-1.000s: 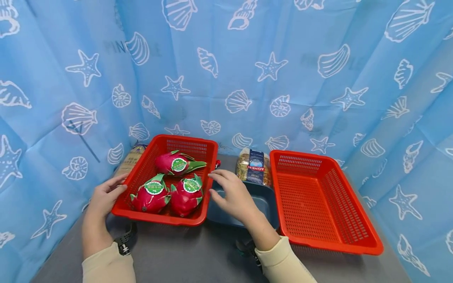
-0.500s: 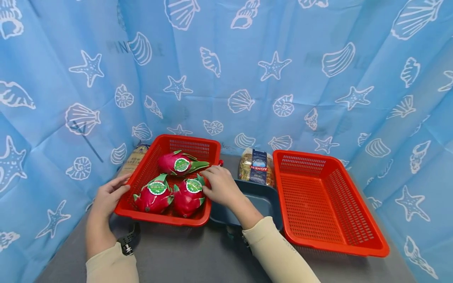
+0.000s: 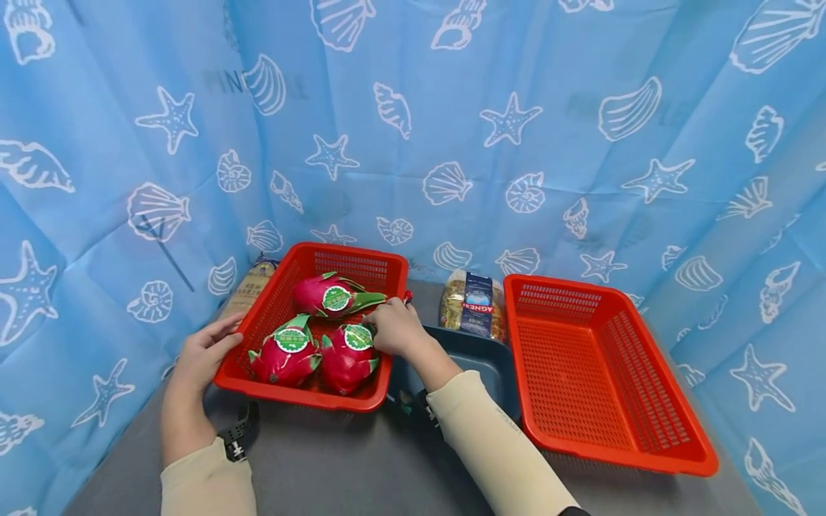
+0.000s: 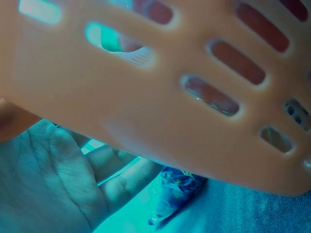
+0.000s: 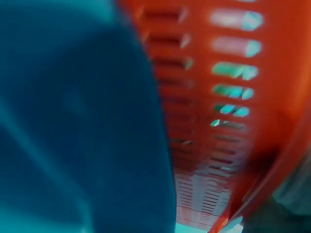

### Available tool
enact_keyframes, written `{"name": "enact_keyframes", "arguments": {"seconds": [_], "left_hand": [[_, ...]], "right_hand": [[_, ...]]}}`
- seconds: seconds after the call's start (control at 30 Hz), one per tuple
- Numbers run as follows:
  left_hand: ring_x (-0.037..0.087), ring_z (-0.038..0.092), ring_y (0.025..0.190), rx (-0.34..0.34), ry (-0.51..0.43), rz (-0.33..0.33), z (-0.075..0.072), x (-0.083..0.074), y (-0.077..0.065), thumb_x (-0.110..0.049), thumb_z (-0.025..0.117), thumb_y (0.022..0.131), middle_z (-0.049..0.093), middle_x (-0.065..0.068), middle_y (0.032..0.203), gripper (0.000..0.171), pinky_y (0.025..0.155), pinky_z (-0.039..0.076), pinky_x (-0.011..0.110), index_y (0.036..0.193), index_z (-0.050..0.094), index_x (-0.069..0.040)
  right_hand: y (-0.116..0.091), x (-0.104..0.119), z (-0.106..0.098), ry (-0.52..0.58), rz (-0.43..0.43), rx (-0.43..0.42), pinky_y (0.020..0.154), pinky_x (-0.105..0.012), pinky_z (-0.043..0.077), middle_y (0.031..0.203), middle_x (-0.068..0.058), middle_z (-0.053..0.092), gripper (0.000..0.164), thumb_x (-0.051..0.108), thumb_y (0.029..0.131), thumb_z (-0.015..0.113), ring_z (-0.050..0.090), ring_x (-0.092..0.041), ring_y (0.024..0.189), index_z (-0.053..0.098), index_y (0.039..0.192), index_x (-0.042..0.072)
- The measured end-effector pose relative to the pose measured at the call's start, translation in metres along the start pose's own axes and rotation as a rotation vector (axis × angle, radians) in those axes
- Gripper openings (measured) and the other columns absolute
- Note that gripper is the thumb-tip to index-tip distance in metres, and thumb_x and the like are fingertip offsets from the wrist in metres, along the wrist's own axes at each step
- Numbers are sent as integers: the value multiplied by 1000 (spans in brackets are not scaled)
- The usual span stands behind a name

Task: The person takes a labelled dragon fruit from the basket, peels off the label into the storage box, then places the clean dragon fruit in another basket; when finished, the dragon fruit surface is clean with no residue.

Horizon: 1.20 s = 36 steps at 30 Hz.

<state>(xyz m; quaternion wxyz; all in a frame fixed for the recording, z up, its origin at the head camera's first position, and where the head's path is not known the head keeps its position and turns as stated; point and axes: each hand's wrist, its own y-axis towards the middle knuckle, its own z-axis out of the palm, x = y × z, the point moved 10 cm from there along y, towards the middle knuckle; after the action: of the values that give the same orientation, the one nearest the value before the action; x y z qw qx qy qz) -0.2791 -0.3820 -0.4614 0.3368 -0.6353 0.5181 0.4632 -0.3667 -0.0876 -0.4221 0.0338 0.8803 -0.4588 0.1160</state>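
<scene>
Three pink dragon fruits with green stickers lie in the left red basket [image 3: 298, 393]: a front-right dragon fruit [image 3: 345, 364], a front-left dragon fruit [image 3: 284, 362] and a back dragon fruit [image 3: 316, 294]. My right hand [image 3: 401, 331] reaches over the right rim, its fingers down at the leafy end of the front-right fruit. Its fingertips are hidden, so their hold is unclear. At the basket's left side my left hand [image 3: 200, 358] rests its extended fingers and thumb against the rim. The left wrist view shows the palm [image 4: 48, 179] below the slotted wall.
A second red basket [image 3: 568, 387] stands at the right. Between the baskets sits a dark blue tray [image 3: 480, 358], with a pasta bag [image 3: 474, 304] behind it. A tan package [image 3: 250, 290] leans behind the left basket. A shell-print curtain [image 3: 413, 143] surrounds the grey table [image 3: 310, 459].
My right hand has moved left, from beside the right rim to over it and down by the front-right dragon fruit. The left hand stays at the basket; the view has shifted slightly.
</scene>
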Motion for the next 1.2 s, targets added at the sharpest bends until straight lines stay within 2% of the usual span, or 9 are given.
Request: {"name": "enact_keyframes", "arguments": {"seconds": [0.17, 0.3, 0.37, 0.57, 0.67, 0.83, 0.93, 1.07, 1.2], "left_hand": [[-7, 61, 92, 10, -12, -20, 0, 5, 2, -24, 55, 107, 50, 32, 145, 55, 79, 58, 24, 155, 41, -2], [-3, 62, 96, 17, 4, -36, 1, 6, 1, -26, 55, 107, 49, 31, 146, 57, 82, 58, 30, 157, 40, -4], [0, 62, 98, 19, 11, -39, 1, 6, 0, -28, 56, 106, 50, 31, 145, 58, 83, 58, 32, 157, 40, -5], [1, 62, 97, 8, 14, -34, 0, 3, -2, -30, 57, 105, 51, 31, 143, 59, 81, 59, 30, 156, 41, -4], [-1, 62, 96, 5, 7, -36, 0, 3, 0, -30, 58, 105, 51, 31, 143, 59, 81, 59, 29, 156, 41, -4], [1, 62, 98, 17, -6, -48, 3, 5, 0, -31, 57, 106, 50, 30, 146, 59, 82, 58, 28, 157, 41, -6], [4, 64, 100, 32, 3, -59, 4, 6, 0, -31, 56, 106, 49, 31, 146, 60, 83, 58, 29, 157, 40, -5], [7, 65, 99, 58, 8, -68, 4, 7, 0, -32, 55, 107, 48, 33, 145, 61, 82, 59, 30, 157, 38, -3], [9, 66, 100, 77, 7, -68, 5, 5, -1, -33, 55, 107, 48, 34, 144, 62, 83, 59, 32, 157, 38, -2]], "right_hand": [[8, -3, 2, 17, 26, 28, 84, -44, 43, 112, 2, 70, 40, 11, 90, 71, 47, -24, 110, 76, 126, 30], [12, -4, 2, 24, 2, 38, 85, -46, 36, 101, 4, 69, 40, 11, 90, 70, 48, -21, 103, 77, 123, 32], [14, -5, 2, 25, -25, 41, 88, -48, 32, 102, 6, 70, 40, 14, 89, 73, 49, -19, 102, 77, 123, 35], [14, 0, -1, 44, -154, 8, 91, -50, 28, 125, 11, 69, 36, 25, 86, 81, 52, -15, 109, 77, 120, 36], [13, 5, -5, 58, -228, -4, 91, -49, 28, 123, 10, 69, 33, 24, 86, 80, 54, -14, 112, 77, 118, 32], [7, 5, -12, 89, -291, 5, 92, -41, 33, 108, 11, 72, 36, 25, 84, 81, 60, -12, 100, 76, 120, 28], [2, 3, -18, 98, -295, -7, 85, -33, 44, 98, 13, 71, 38, 26, 82, 82, 59, -12, 90, 76, 120, 29], [-3, 4, -25, 94, -314, -29, 71, -26, 51, 96, 11, 70, 38, 26, 81, 81, 55, -11, 87, 78, 119, 28], [-7, 5, -31, 66, -329, -53, 72, -26, 51, 99, 11, 72, 39, 28, 81, 81, 56, -10, 86, 78, 120, 27]]}}
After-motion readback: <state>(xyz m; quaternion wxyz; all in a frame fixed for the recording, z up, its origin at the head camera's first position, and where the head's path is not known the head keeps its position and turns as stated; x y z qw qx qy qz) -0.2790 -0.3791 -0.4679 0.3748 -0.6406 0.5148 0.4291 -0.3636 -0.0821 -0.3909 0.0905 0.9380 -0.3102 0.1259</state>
